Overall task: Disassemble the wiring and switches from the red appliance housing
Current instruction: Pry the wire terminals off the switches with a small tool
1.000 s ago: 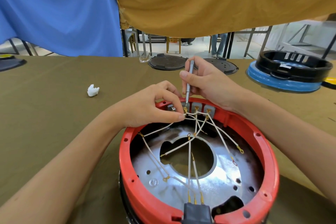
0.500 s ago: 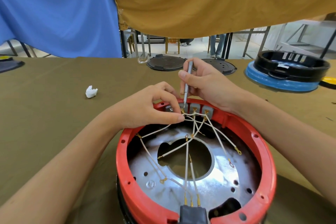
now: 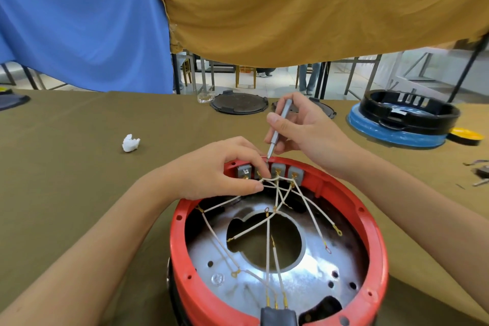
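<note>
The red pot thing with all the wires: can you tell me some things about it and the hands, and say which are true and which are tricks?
1. The right hand holds a thin metal screwdriver. True.
2. The wires inside the red housing are blue. False: they are white with gold ends.
3. The left hand rests flat on the table. False: its fingers pinch wires by the grey switches.
4. A small crumpled white thing lies on the table. True.

Workshop setting: cloth-covered table (image 3: 66, 167) bearing dismantled appliance parts, namely black lids (image 3: 238, 104) and a blue-and-black housing (image 3: 402, 124); hanging cloths (image 3: 291, 8) and metal-framed furniture (image 3: 370, 74) behind.
</note>
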